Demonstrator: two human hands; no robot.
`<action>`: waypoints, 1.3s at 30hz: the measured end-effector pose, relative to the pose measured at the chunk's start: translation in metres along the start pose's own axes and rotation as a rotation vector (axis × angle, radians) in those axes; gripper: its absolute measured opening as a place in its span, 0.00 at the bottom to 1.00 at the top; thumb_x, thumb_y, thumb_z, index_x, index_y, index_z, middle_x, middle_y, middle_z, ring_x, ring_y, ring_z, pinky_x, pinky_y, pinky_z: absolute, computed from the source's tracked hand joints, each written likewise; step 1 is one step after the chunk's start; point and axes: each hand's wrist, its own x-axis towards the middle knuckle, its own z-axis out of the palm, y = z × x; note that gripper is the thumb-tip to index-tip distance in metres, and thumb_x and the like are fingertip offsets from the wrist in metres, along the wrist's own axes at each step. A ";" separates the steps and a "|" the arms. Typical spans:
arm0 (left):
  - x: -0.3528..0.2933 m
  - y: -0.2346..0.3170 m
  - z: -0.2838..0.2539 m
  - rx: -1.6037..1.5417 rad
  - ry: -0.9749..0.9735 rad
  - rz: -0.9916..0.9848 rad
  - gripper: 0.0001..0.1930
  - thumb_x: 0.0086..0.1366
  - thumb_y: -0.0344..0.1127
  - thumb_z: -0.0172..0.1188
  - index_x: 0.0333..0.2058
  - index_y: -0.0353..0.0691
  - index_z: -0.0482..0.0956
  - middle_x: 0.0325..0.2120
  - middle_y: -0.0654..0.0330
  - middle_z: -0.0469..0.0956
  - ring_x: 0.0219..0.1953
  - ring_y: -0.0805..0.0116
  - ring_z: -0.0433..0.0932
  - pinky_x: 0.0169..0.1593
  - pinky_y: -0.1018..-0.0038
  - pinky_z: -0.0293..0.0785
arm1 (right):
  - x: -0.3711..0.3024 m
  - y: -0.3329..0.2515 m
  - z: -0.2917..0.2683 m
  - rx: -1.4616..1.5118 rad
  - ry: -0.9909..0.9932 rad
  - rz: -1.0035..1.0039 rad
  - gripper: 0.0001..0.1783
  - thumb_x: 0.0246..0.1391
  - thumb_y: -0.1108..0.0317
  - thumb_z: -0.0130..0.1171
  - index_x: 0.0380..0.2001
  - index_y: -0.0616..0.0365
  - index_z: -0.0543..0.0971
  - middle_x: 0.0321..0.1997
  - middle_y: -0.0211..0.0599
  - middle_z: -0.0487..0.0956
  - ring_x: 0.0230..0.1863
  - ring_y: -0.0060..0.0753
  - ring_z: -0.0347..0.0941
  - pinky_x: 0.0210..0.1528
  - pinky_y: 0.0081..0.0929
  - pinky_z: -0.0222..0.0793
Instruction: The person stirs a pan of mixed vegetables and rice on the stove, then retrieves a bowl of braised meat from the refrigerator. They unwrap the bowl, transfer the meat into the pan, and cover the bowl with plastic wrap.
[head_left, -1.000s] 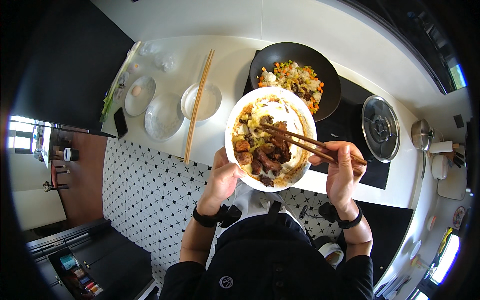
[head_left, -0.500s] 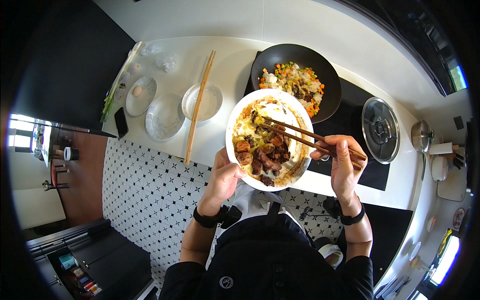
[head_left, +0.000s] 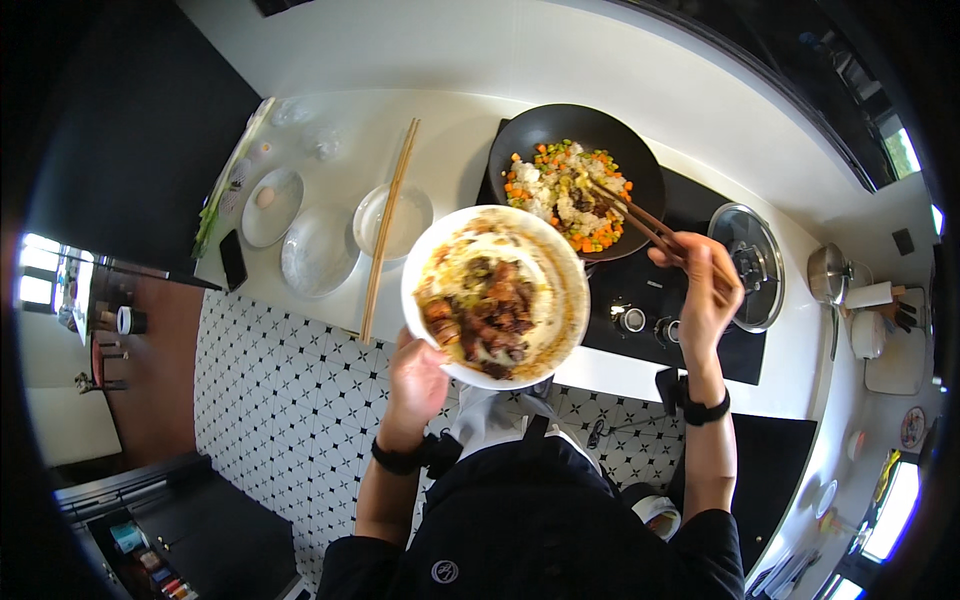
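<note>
My left hand (head_left: 416, 378) grips the lower left rim of a white bowl (head_left: 568, 335), held in front of me over the counter's edge. Brown chunks of meat and chopped greens (head_left: 490, 310) lie in it, with brown sauce smeared up the inside. In my right hand (head_left: 706, 285) is a pair of brown chopsticks (head_left: 640, 216), closed round by the fingers. Their tips reach into a black wok (head_left: 640, 150) on the cooktop. White rice with diced carrot, peas and some dark bits (head_left: 570, 190) fills the wok's middle.
Long wooden chopsticks (head_left: 391, 230) rest across an empty white bowl (head_left: 418, 210) on the left counter. Beside it are a clear plate (head_left: 318, 255), a dish with an egg (head_left: 265, 197), a phone (head_left: 232, 260) and green onions (head_left: 215, 210). A lidded pot (head_left: 745, 265) stands right of the wok.
The chopsticks in my right hand have moved from the held bowl to the wok's rice. My left hand has shifted the bowl left and slightly nearer.
</note>
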 end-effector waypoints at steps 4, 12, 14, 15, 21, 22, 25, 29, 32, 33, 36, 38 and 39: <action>-0.007 0.007 -0.013 -0.012 0.015 0.133 0.32 0.49 0.27 0.47 0.57 0.28 0.65 0.54 0.51 0.72 0.58 0.58 0.71 0.63 0.61 0.66 | 0.026 0.044 0.005 -0.445 -0.251 -0.291 0.06 0.61 0.77 0.57 0.40 0.66 0.78 0.40 0.43 0.80 0.41 0.34 0.78 0.43 0.24 0.73; -0.016 0.023 -0.026 0.039 0.105 0.176 0.32 0.49 0.28 0.47 0.57 0.27 0.66 0.52 0.50 0.74 0.57 0.57 0.73 0.63 0.61 0.66 | 0.037 0.043 0.015 -0.540 -0.389 -0.427 0.04 0.54 0.79 0.61 0.33 0.63 0.78 0.31 0.42 0.77 0.26 0.44 0.73 0.28 0.30 0.69; -0.017 0.018 -0.025 -0.016 0.042 0.183 0.32 0.48 0.28 0.47 0.57 0.27 0.66 0.53 0.50 0.74 0.57 0.57 0.73 0.63 0.61 0.66 | 0.035 0.034 0.009 -0.449 -0.341 -0.292 0.03 0.57 0.78 0.60 0.35 0.64 0.79 0.31 0.39 0.78 0.29 0.30 0.75 0.30 0.21 0.69; -0.016 0.017 -0.025 -0.018 -0.010 0.194 0.32 0.48 0.28 0.47 0.57 0.27 0.66 0.53 0.50 0.74 0.57 0.57 0.72 0.63 0.61 0.66 | 0.033 0.031 0.008 -0.361 -0.302 -0.218 0.03 0.59 0.77 0.59 0.36 0.64 0.79 0.32 0.37 0.78 0.30 0.24 0.75 0.31 0.17 0.69; -0.015 0.022 -0.020 -0.041 -0.017 0.178 0.39 0.44 0.26 0.48 0.61 0.32 0.60 0.54 0.53 0.71 0.58 0.60 0.71 0.62 0.66 0.66 | 0.008 0.019 0.018 -0.208 -0.219 0.068 0.09 0.66 0.72 0.53 0.39 0.68 0.79 0.34 0.34 0.80 0.36 0.22 0.78 0.41 0.18 0.73; -0.017 0.023 -0.018 -0.031 -0.007 0.149 0.39 0.43 0.26 0.48 0.61 0.31 0.60 0.55 0.53 0.71 0.58 0.60 0.71 0.62 0.66 0.67 | 0.003 0.012 0.015 -0.132 -0.179 0.000 0.10 0.66 0.72 0.52 0.40 0.68 0.79 0.35 0.36 0.81 0.36 0.23 0.79 0.42 0.19 0.74; -0.017 0.022 -0.010 -0.021 -0.014 0.148 0.40 0.43 0.26 0.49 0.61 0.31 0.60 0.55 0.53 0.71 0.57 0.59 0.72 0.61 0.66 0.67 | 0.003 -0.012 0.003 0.020 -0.082 0.024 0.14 0.68 0.68 0.49 0.43 0.69 0.78 0.37 0.41 0.82 0.37 0.30 0.81 0.45 0.23 0.76; -0.014 0.019 -0.003 -0.012 -0.036 0.160 0.41 0.41 0.26 0.49 0.62 0.31 0.60 0.54 0.53 0.72 0.57 0.59 0.72 0.61 0.67 0.67 | -0.012 -0.045 -0.008 0.198 -0.033 0.107 0.17 0.68 0.63 0.49 0.41 0.68 0.79 0.36 0.47 0.81 0.34 0.36 0.82 0.42 0.29 0.78; -0.012 0.018 -0.001 -0.034 -0.052 0.158 0.41 0.40 0.26 0.49 0.61 0.31 0.60 0.54 0.52 0.72 0.58 0.59 0.71 0.61 0.66 0.67 | -0.022 -0.062 -0.018 0.309 -0.100 0.218 0.16 0.67 0.62 0.51 0.38 0.67 0.79 0.33 0.49 0.82 0.29 0.37 0.82 0.37 0.28 0.79; -0.012 0.017 -0.001 -0.049 -0.035 0.146 0.41 0.40 0.25 0.49 0.61 0.32 0.60 0.54 0.52 0.72 0.57 0.58 0.71 0.61 0.65 0.67 | -0.024 -0.064 -0.021 0.290 -0.105 0.223 0.17 0.67 0.62 0.50 0.37 0.68 0.79 0.32 0.50 0.82 0.27 0.38 0.82 0.34 0.28 0.80; -0.009 0.013 -0.001 -0.100 -0.048 0.156 0.41 0.40 0.24 0.48 0.61 0.31 0.60 0.53 0.52 0.72 0.57 0.56 0.71 0.62 0.63 0.66 | -0.028 -0.065 -0.028 0.329 -0.118 0.260 0.17 0.67 0.63 0.49 0.38 0.68 0.78 0.33 0.51 0.82 0.28 0.39 0.82 0.33 0.29 0.81; -0.008 0.009 -0.002 -0.122 -0.058 0.147 0.40 0.40 0.24 0.47 0.61 0.31 0.60 0.53 0.51 0.71 0.57 0.56 0.71 0.62 0.62 0.66 | -0.034 -0.063 -0.029 0.342 -0.134 0.268 0.17 0.68 0.63 0.48 0.38 0.69 0.77 0.34 0.52 0.81 0.29 0.40 0.82 0.34 0.31 0.82; -0.007 0.008 -0.002 -0.125 -0.091 0.155 0.40 0.40 0.24 0.47 0.61 0.31 0.60 0.53 0.51 0.71 0.57 0.55 0.71 0.63 0.62 0.65 | -0.037 -0.061 -0.028 0.328 -0.156 0.254 0.17 0.67 0.62 0.50 0.39 0.68 0.77 0.36 0.52 0.80 0.30 0.42 0.83 0.34 0.33 0.82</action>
